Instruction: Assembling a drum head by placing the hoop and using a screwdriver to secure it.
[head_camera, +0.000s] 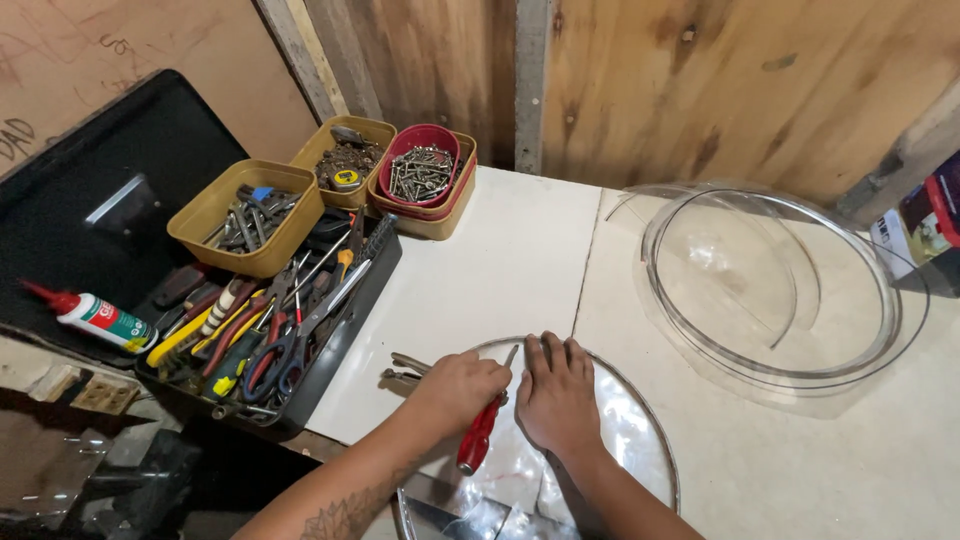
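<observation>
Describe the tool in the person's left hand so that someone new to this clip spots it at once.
Start at the open black toolbox on the left of the white table. Just right of it, the left hand grips a red-handled screwdriver over a round clear plastic disc, beside the flat right hand. Unlike the grey pliers lying next to it, it has a glossy red handle.

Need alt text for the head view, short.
Left hand grips a red-handled screwdriver against a round clear plastic disc while the right hand presses flat on it. An open black toolbox sits left, a large clear dome right.
</observation>
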